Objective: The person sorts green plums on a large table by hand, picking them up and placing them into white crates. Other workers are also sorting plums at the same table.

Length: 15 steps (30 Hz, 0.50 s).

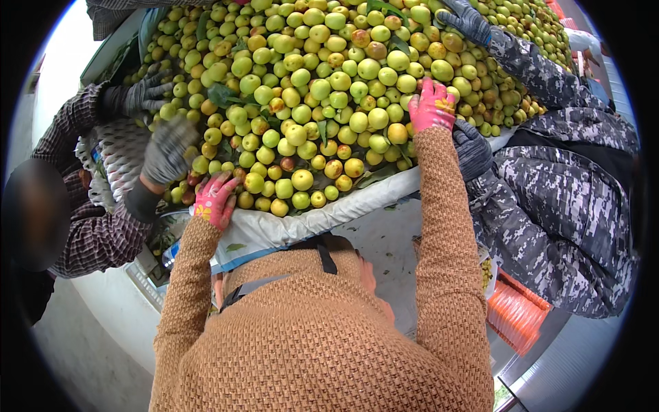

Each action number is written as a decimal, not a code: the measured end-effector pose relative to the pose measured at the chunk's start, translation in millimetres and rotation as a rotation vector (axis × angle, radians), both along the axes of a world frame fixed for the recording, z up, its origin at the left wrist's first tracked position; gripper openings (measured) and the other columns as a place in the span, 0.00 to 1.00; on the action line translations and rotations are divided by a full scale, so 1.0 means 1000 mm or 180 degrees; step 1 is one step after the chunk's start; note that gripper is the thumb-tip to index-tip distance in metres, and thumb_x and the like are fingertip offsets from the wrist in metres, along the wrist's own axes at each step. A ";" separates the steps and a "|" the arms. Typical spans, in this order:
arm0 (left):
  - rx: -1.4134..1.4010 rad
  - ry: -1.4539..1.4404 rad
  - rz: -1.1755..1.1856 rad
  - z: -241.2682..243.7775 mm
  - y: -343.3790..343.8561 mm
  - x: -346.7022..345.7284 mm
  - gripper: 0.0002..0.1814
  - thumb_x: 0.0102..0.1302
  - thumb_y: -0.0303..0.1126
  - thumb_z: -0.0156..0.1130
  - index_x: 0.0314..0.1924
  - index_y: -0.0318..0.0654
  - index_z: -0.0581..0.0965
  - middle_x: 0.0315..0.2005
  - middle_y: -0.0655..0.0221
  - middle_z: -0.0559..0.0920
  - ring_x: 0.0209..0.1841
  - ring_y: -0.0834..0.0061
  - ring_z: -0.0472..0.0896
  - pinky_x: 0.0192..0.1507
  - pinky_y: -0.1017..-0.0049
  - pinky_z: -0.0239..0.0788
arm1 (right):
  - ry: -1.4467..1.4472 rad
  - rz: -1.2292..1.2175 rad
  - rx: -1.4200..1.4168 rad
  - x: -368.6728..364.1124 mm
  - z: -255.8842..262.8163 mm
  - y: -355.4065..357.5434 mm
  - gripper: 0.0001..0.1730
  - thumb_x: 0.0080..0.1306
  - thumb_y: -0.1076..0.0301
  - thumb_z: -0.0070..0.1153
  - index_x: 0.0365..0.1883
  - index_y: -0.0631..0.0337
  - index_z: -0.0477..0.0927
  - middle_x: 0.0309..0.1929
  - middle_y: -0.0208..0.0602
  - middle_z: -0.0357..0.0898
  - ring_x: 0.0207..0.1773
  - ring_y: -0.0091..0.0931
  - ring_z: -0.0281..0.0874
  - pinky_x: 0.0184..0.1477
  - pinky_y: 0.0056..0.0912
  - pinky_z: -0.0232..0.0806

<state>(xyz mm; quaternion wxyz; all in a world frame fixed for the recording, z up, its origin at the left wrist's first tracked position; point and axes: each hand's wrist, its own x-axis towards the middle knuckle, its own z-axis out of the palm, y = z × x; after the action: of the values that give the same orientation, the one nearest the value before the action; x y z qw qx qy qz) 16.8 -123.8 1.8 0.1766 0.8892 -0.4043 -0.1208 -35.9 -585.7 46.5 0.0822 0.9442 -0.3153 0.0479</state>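
A broad heap of round green-yellow fruits (309, 92), apparently jujubes, spreads before me, some with red-brown patches. My left hand (213, 201), in a pink flower-printed glove, lies palm down at the heap's near left edge. Its fingers are apart, touching fruits beside the pale cloth rim (309, 224). Farther out to the right, my right hand (433, 107) wears a matching glove and rests on the fruits with spread fingers. I see no fruit held in either hand, though both palms are hidden. Green leaves (221, 95) are mixed into the heap.
At left, a co-worker's grey-gloved hands (170, 149) work at the heap beside white foam netting (121, 152). On the right, a person in a camouflage jacket (561, 206) has one gloved hand (471, 149) close to my right forearm. Orange crates (517, 314) stand lower right.
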 end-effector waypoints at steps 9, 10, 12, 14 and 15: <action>-0.0306 0.0122 -0.0317 0.020 -0.023 -0.021 0.21 0.56 0.28 0.60 0.52 0.42 0.73 0.58 0.57 0.70 0.60 0.53 0.68 0.62 0.51 0.55 | 0.0987 -0.0531 0.1036 0.022 0.019 -0.007 0.29 0.65 0.45 0.45 0.63 0.42 0.65 0.61 0.38 0.68 0.61 0.34 0.69 0.57 0.45 0.66; -0.0460 0.0180 -0.0365 0.024 -0.029 -0.024 0.21 0.56 0.28 0.60 0.52 0.41 0.73 0.58 0.57 0.70 0.61 0.53 0.68 0.62 0.51 0.56 | 0.1068 -0.0520 0.1069 0.027 0.013 -0.010 0.29 0.66 0.41 0.43 0.62 0.42 0.66 0.59 0.39 0.71 0.62 0.34 0.70 0.57 0.45 0.65; -0.0417 0.0140 -0.0461 0.030 -0.038 -0.029 0.21 0.55 0.27 0.60 0.51 0.41 0.73 0.58 0.57 0.70 0.61 0.53 0.68 0.61 0.51 0.57 | 0.1150 -0.0491 0.1270 0.031 0.015 -0.005 0.29 0.65 0.39 0.43 0.58 0.44 0.68 0.55 0.41 0.75 0.59 0.37 0.73 0.56 0.47 0.66; -0.0459 0.0107 -0.0595 0.034 -0.048 -0.029 0.22 0.53 0.27 0.61 0.51 0.41 0.73 0.57 0.57 0.71 0.60 0.53 0.68 0.60 0.52 0.58 | 0.0867 -0.0357 0.1464 0.013 0.012 0.004 0.30 0.64 0.39 0.45 0.58 0.45 0.68 0.54 0.43 0.75 0.58 0.40 0.74 0.56 0.49 0.66; -0.0505 0.0125 -0.0633 0.036 -0.051 -0.027 0.22 0.53 0.28 0.61 0.51 0.41 0.73 0.57 0.57 0.71 0.60 0.53 0.68 0.60 0.52 0.58 | 0.1076 -0.0411 0.1779 0.010 0.016 0.012 0.29 0.64 0.40 0.46 0.58 0.45 0.67 0.55 0.45 0.74 0.57 0.42 0.74 0.55 0.48 0.67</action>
<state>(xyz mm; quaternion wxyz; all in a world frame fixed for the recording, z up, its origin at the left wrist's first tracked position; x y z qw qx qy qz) -10.4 -174.8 37.7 0.2415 0.8254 -0.4953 -0.1227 -25.5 -573.3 62.8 -0.1260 0.9029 -0.3574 -0.2031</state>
